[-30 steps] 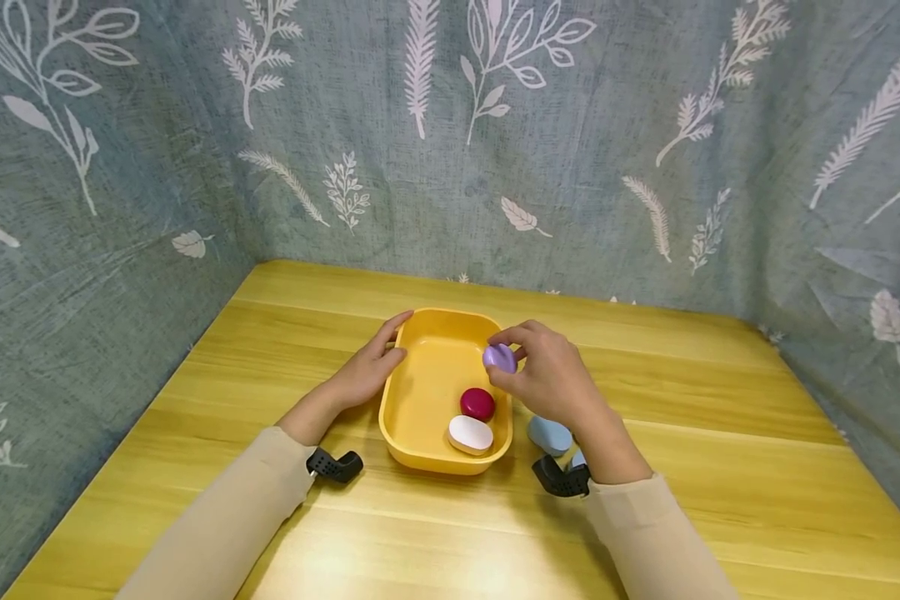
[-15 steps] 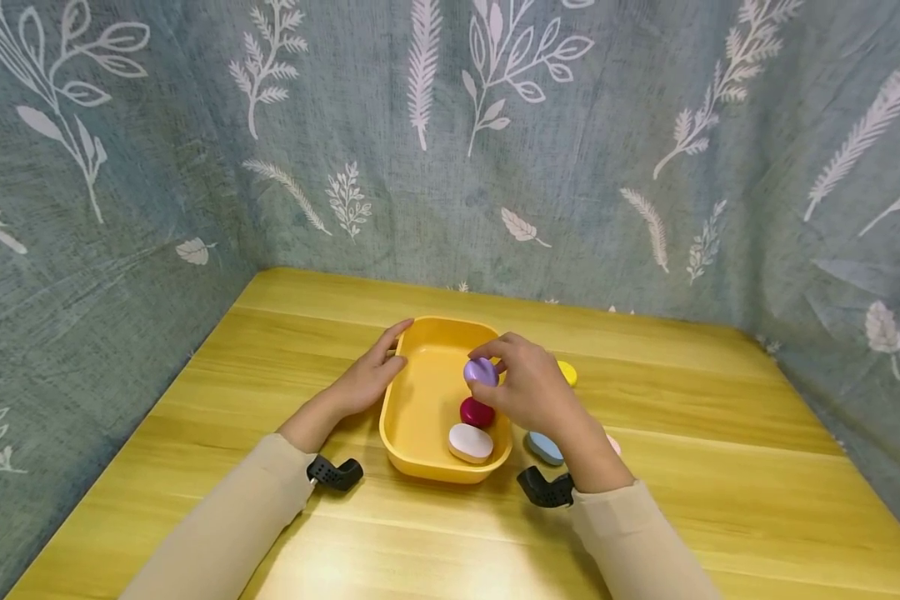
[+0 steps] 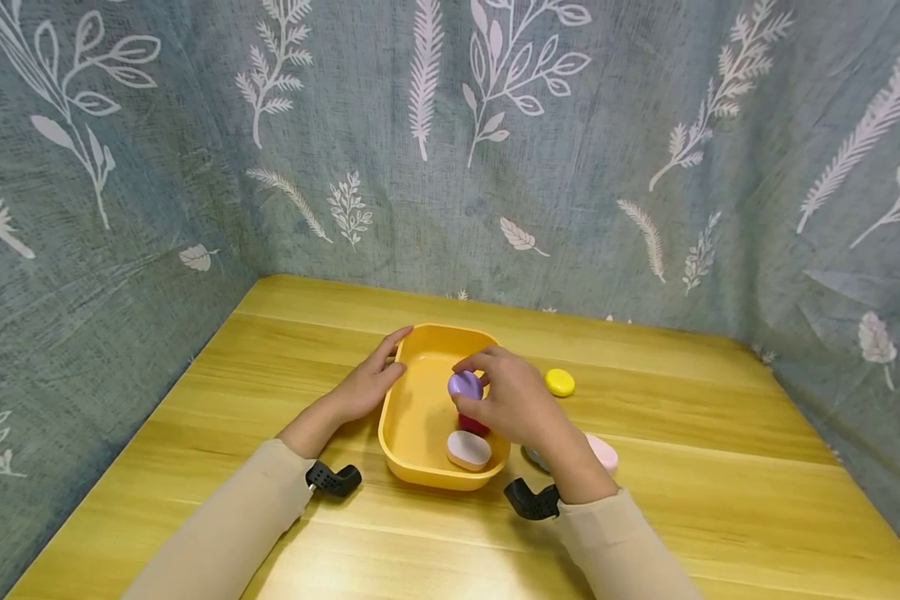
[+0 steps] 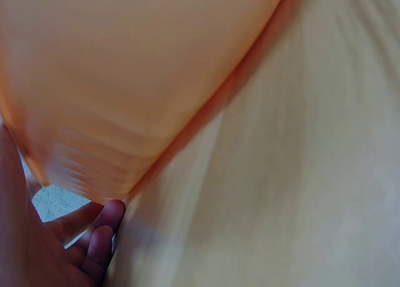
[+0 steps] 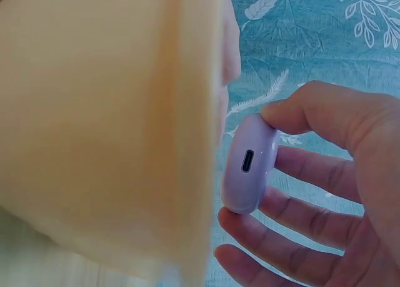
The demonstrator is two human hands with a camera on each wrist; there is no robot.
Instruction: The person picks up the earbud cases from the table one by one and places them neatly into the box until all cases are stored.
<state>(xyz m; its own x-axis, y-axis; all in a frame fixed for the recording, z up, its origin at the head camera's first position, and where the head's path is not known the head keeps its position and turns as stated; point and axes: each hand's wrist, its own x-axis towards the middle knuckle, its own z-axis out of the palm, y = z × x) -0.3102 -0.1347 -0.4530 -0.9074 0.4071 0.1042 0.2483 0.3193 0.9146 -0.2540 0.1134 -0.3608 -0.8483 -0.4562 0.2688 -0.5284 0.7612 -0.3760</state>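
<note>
My right hand (image 3: 516, 402) pinches a small rounded lilac earbud charging case (image 3: 462, 384) between thumb and fingers, above the inside of a yellow tub (image 3: 422, 477). In the right wrist view a charging port shows on the lilac case (image 5: 249, 168). Beneath it in the tub lies a dark red rounded case (image 3: 472, 426), partly hidden. Nearer the tub's front sits a pale pinkish-white oval case (image 3: 468, 450). My left hand (image 3: 362, 386) grips the tub's left wall, thumb at the rim; in the left wrist view its fingertips (image 4: 114, 209) touch the outside.
On the wooden table (image 3: 682, 467) right of the tub lie a yellow rounded case (image 3: 559, 382), a pink one (image 3: 603, 452) and a bluish one (image 3: 534, 457) mostly behind my right wrist. A patterned grey-blue cloth (image 3: 570, 167) stands behind and at the sides.
My right hand has carried the lilac case leftward, farther over the tub's inside. The yellow and pink cases have come into view from behind the arm. My left hand keeps its hold.
</note>
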